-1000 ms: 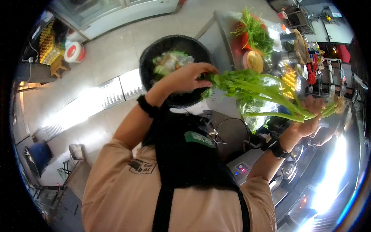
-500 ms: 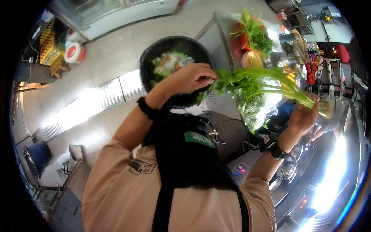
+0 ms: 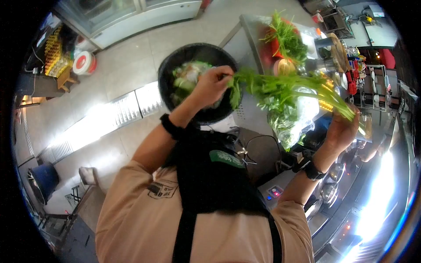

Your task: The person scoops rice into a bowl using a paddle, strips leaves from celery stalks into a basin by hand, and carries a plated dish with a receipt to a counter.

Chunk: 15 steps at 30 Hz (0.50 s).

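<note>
A bunch of celery (image 3: 302, 85) with long pale stalks and leafy tops stretches across the upper middle. My right hand (image 3: 344, 129) is wrapped around its stalk ends. At the leafy end, my left hand (image 3: 214, 85) is closed, its fingertips pinched at the leaves above a black round bin (image 3: 164, 72). Vegetable scraps (image 3: 188, 76) lie inside that bin, partly covered by my left hand and wrist. Just below the celery is a clear plastic bag (image 3: 302, 116) with more greens in it.
A steel counter (image 3: 252, 44) holds a red container (image 3: 275, 46) with leafy herbs (image 3: 289, 44). A white bucket (image 3: 84, 63) stands on the floor at left. Another person's hand (image 3: 370, 150) shows at right. Cables (image 3: 265, 136) hang beside my apron.
My left hand has moved left and slightly up, further over the bin. The celery's leafy end has shifted left with it. My right hand has moved slightly left, still holding the stalks.
</note>
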Motion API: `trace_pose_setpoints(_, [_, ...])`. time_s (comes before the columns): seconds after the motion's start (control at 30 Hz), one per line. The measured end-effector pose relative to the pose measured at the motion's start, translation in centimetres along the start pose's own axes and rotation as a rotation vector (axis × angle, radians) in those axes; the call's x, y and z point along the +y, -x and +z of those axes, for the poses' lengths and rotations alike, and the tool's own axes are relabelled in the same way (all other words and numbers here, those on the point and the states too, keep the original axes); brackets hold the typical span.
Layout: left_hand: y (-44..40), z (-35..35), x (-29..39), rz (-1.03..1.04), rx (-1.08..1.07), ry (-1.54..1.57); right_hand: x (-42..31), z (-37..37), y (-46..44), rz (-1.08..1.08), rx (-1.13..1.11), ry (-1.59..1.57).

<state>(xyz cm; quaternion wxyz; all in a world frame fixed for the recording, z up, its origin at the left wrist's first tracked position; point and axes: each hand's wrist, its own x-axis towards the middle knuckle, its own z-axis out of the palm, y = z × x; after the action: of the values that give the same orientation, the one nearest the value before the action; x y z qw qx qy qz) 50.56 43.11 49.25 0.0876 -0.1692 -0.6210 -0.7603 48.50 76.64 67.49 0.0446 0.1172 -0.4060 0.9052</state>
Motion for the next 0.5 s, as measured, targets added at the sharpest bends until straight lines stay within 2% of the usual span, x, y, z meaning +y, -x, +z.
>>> trace_pose_setpoints(0.07, [-0.1, -0.3, 0.2, -0.498, 0.144, 0.102, 0.3, 0.5, 0.5, -0.038, 0.089, 0.127])
trace_pose_setpoints(0.13, [0.2, -0.5, -0.8, -0.505, 0.146, 0.163, 0.8, 0.9, 0.6, -0.028, 0.054, 0.113])
trace_pose_setpoints(0.2, [0.2, -0.1, -0.4, -0.661, 0.251, 0.620, 1.2, 1.1, 0.5, -0.015, 0.018, 0.098])
trace_pose_setpoints(0.33, [0.6, -0.5, -0.4, -0.587, 0.157, 0.543, 1.5, 1.1, 0.5, -0.041, 0.058, 0.098])
trace_pose_setpoints(0.4, [0.7, -0.6, -0.2, -0.359, 0.076, 0.452, 1.5, 1.1, 0.5, -0.062, 0.093, 0.122])
trace_pose_setpoints(0.43, [0.8, -0.9, -0.4, -0.358, 0.076, 0.451, 1.3, 1.2, 0.6, -0.042, 0.045, 0.110])
trace_pose_setpoints(0.5, [0.8, -1.5, -1.0, -0.197, -0.122, 0.559, 1.1, 1.2, 0.6, -0.021, -0.004, 0.098])
